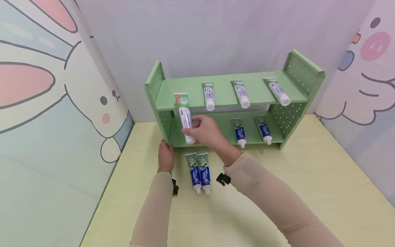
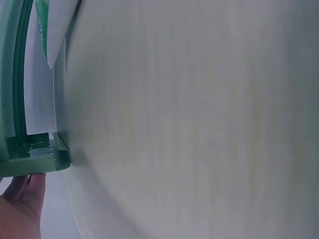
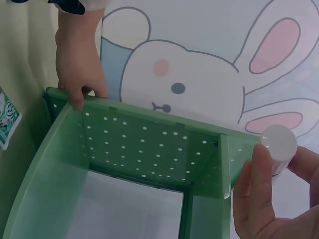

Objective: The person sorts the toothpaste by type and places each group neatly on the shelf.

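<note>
My right hand (image 1: 208,132) grips a white and green toothpaste tube (image 1: 186,118) near its cap, in front of the green two-tier shelf (image 1: 185,90) at its left end. In the right wrist view the tube's white cap (image 3: 280,142) shows between thumb and fingers. Low on the shelf's left side panel (image 3: 144,137), my left hand (image 1: 166,157) holds the front edge, thumb and fingers on either side. Three similar white tubes, one of them a tube (image 1: 208,96) nearest the held one, lie caps forward on the upper tier.
On the lower tier lie two blue and green toothpaste tubes (image 1: 239,132), toward the right. Two more blue tubes (image 1: 193,173) lie side by side on the pale wooden table (image 1: 277,192) before the shelf. Cartoon-printed walls (image 1: 61,154) stand on the left and right.
</note>
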The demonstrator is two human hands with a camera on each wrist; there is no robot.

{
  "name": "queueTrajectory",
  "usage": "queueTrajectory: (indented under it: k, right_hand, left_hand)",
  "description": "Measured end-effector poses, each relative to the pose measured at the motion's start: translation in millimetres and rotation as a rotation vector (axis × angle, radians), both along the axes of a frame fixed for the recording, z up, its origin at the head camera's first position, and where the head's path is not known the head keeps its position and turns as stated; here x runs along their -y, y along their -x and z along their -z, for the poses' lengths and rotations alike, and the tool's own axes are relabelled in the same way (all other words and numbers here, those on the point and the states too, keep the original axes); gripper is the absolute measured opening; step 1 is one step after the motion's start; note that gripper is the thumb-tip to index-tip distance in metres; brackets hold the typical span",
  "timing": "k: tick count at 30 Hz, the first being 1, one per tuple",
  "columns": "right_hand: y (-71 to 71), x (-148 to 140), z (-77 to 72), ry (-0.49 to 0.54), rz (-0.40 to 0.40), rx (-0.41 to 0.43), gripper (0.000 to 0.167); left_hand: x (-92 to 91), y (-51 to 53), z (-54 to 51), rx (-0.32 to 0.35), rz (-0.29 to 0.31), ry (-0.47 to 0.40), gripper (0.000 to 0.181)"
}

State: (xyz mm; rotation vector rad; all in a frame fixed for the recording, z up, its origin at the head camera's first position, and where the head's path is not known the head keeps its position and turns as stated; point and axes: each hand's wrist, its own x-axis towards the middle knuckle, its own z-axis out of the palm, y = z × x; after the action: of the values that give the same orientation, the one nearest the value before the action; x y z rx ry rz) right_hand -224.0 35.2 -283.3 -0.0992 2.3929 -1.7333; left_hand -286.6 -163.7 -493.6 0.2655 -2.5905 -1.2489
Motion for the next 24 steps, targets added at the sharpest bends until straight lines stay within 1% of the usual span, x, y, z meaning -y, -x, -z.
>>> queueTrajectory:
  k: [10, 16, 24]
  right_hand:
    - [13.1, 11.6, -3.8, -0.033, 0.037, -0.031, 0.056]
    - [19.3, 17.0, -10.3, -0.055, 0.042, -0.094, 0.054]
    - [27.5, 26.0, -20.1, -0.081, 0.077, -0.106, 0.058]
  left_hand:
    - [-0.5, -0.7, -2.4, 0.02, -0.008, -0.001, 0.046]
    - [-1.3, -1.8, -6.0, 0.043, -0.011, -0.009, 0.047]
    - [-2.5, -5.1, -8.8, 0.054, -0.013, -0.026, 0.046]
